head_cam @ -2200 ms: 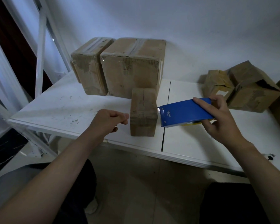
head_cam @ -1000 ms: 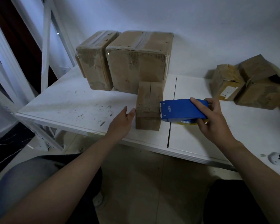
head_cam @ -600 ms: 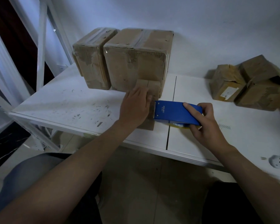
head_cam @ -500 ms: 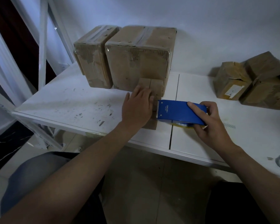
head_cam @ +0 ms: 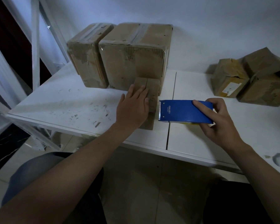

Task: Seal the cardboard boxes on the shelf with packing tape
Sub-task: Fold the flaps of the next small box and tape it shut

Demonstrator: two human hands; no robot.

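Our left hand (head_cam: 132, 109), fingers spread, pins the small box (head_cam: 153, 88) | our right hand (head_cam: 223, 125) grips the blue tape dispenser (head_cam: 183, 113) beside it | we should centre tape over its seam (head_cam: 146, 82).

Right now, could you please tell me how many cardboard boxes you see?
5: narrow taped box and large taped box at back left; small box under the left hand; labelled box and crumpled box at right. The crumpled one may be two; more may lie off-frame.
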